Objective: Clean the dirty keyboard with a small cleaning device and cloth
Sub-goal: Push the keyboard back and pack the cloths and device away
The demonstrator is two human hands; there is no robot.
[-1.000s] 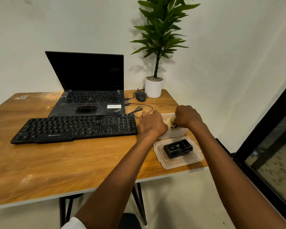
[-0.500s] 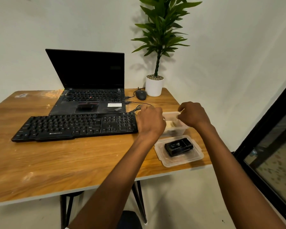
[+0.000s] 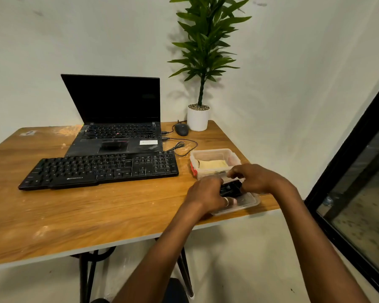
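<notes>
The black keyboard (image 3: 101,169) lies flat on the wooden table (image 3: 96,211), in front of the laptop. A small black cleaning device (image 3: 230,189) sits in a clear plastic lid (image 3: 247,203) near the table's right front edge. My left hand (image 3: 205,193) curls round the device's left end and my right hand (image 3: 257,178) curls round its right end. Most of the device is hidden under my fingers. Just behind it, a folded yellow cloth (image 3: 212,164) lies inside a clear plastic container (image 3: 214,151).
An open black laptop (image 3: 116,119) stands behind the keyboard. A black mouse (image 3: 181,129) and its looped cable (image 3: 184,145) lie beside a potted plant (image 3: 198,117) at the back right corner. A dark-framed glass door (image 3: 359,182) is to the right.
Both hands left the cloth container and came down toward me onto the black device in the lid. The cloth in the container is now uncovered.
</notes>
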